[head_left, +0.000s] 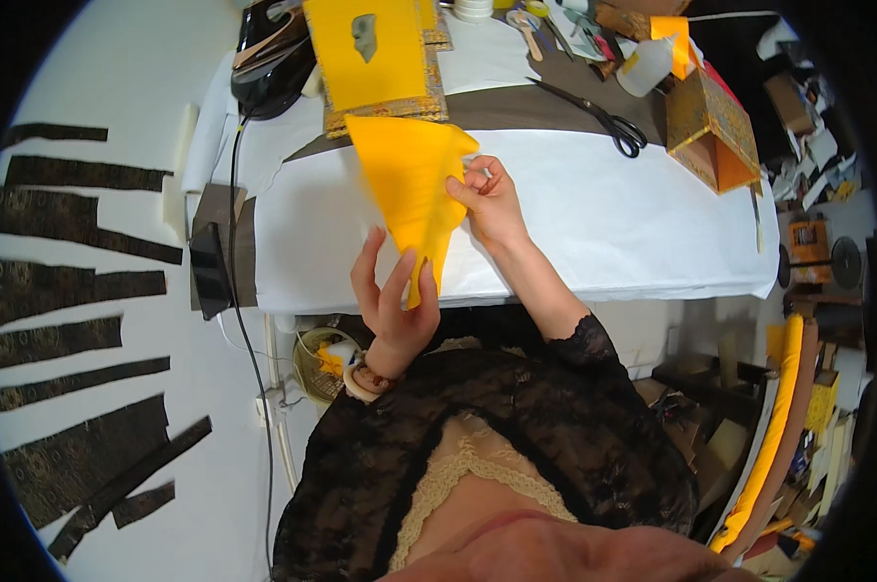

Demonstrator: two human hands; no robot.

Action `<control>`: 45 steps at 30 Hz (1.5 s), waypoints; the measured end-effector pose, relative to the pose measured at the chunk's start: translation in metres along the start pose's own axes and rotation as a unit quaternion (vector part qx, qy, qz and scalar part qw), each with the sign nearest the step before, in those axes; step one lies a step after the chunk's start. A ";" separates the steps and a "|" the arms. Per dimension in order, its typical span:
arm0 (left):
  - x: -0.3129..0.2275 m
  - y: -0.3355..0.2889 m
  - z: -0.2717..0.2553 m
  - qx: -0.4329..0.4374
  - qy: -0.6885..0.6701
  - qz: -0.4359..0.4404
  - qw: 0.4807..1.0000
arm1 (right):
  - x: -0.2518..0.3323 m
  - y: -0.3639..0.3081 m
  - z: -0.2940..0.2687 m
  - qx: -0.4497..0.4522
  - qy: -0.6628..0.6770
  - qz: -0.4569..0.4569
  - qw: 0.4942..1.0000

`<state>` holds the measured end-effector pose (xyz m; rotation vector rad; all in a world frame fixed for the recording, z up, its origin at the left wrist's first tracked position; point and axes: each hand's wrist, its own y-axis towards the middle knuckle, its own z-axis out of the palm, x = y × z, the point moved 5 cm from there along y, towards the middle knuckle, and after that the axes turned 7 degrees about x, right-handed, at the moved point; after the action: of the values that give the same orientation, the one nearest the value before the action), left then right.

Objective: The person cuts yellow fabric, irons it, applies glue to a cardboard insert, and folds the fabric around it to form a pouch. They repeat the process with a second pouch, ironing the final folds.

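Note:
Above the near part of the white-covered table, a bright yellow sheet (pixel 409 179) is held up, wide at the top and narrowing downward. I cannot tell whether it is cloth or paper. Its right edge is pinched between thumb and fingers of my right hand (pixel 497 206). Lower down, my left hand (pixel 392 301), with bracelets at the wrist, grips the sheet's narrow end. Just beyond the sheet's top lies a yellow panel (pixel 361 58) with a patterned border and a grey patch.
Black scissors (pixel 603 118) lie on a dark piece of material at right, near a patterned open box (pixel 715 141). A white bottle (pixel 647 66) stands behind them. At left are a black machine (pixel 274 73) and its cable (pixel 235 233). Dark patterned strips (pixel 70 461) hang on the left wall.

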<state>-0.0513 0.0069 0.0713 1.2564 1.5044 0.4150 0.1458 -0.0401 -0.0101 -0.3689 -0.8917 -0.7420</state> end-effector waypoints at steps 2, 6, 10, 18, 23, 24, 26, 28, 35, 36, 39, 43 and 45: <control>0.001 -0.011 -0.004 -0.039 -0.023 0.009 0.999 | 0.000 0.000 -0.001 0.001 0.000 -0.004 1.000; -0.005 -0.012 -0.014 -0.028 0.015 0.038 0.999 | -0.003 0.001 -0.007 -0.011 -0.015 -0.002 1.000; -0.008 -0.006 -0.019 -0.044 -0.004 0.015 0.999 | 0.016 -0.007 -0.010 -0.022 -0.131 0.001 0.991; -0.012 -0.005 -0.019 -0.033 -0.017 0.059 0.998 | 0.133 -0.015 0.082 0.108 -0.603 -0.340 0.714; -0.015 0.012 -0.038 0.028 0.008 0.213 0.977 | 0.137 0.004 0.055 0.059 -0.434 -0.087 0.895; -0.014 0.014 -0.042 0.050 0.015 0.228 0.972 | 0.134 -0.002 0.045 0.056 -0.423 -0.049 0.903; -0.012 0.013 -0.050 0.086 0.030 0.254 0.963 | 0.127 -0.013 0.037 0.036 -0.384 -0.009 0.922; -0.012 0.016 -0.056 0.109 0.026 0.286 0.952 | 0.117 -0.022 0.037 0.002 -0.335 -0.009 0.942; -0.020 0.006 -0.056 0.165 0.006 0.371 0.914 | 0.099 -0.033 0.014 -0.003 -0.248 0.064 0.967; -0.022 0.006 -0.057 0.172 0.004 0.377 0.910 | 0.098 -0.034 0.011 0.015 -0.256 0.079 0.963; -0.014 0.004 -0.057 0.201 0.038 0.353 0.913 | 0.108 -0.044 0.010 -0.047 -0.195 -0.018 0.980; 0.014 -0.001 -0.059 0.063 0.040 0.062 0.995 | 0.116 -0.054 0.003 -0.105 -0.180 -0.139 0.968; 0.032 0.016 -0.054 -0.064 -0.204 -0.114 0.970 | 0.116 -0.059 0.001 -0.118 -0.190 -0.181 0.958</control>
<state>-0.0863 0.0592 0.0878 0.9816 1.2282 0.0894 0.1508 -0.1303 0.0838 -0.5805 -1.2568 -1.1459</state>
